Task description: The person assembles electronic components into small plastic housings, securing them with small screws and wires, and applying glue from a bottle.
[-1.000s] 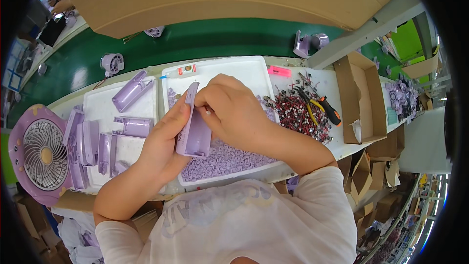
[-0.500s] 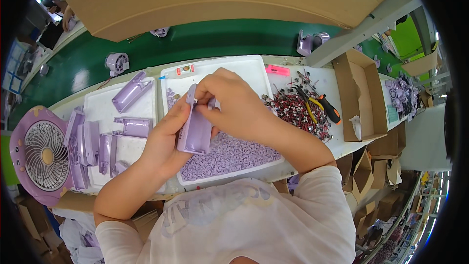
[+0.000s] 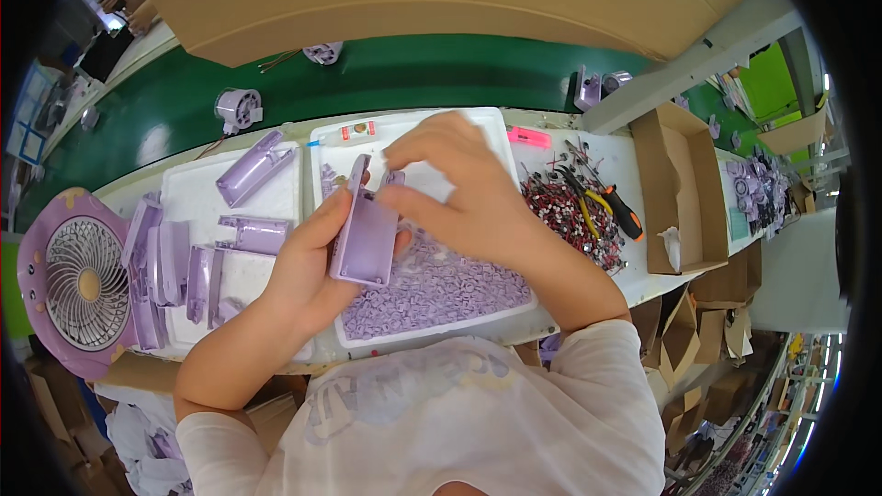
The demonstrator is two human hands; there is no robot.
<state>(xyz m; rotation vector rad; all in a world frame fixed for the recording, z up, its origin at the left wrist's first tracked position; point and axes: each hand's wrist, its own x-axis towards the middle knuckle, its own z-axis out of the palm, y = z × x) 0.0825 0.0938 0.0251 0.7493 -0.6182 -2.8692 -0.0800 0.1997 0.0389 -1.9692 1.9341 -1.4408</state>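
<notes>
My left hand (image 3: pixel 312 280) is closed around a purple plastic housing (image 3: pixel 369 241), an open, box-like shell held tilted with its hollow side up. At the upper end of the shell, my right hand (image 3: pixel 459 188) has its thumb and forefinger spread apart, with nothing visible between them. That hand is somewhat blurred, and whether its thumb touches the rim I cannot tell. Beneath both hands lies a white tray (image 3: pixel 501 124) holding many small purple plastic parts (image 3: pixel 441 292).
Left of my hands, a second white tray (image 3: pixel 188 186) carries several purple housings (image 3: pixel 250 170). A purple fan (image 3: pixel 87 285) stands at far left. To the right are wired components (image 3: pixel 560 211), pliers (image 3: pixel 583 202), a screwdriver (image 3: pixel 623 211) and a cardboard box (image 3: pixel 684 193). A glue bottle (image 3: pixel 349 134) lies behind.
My right hand has lifted off the housing's upper end, its fingers spreading upward and to the right. The left hand keeps its hold on the shell. The whole view has shifted slightly.
</notes>
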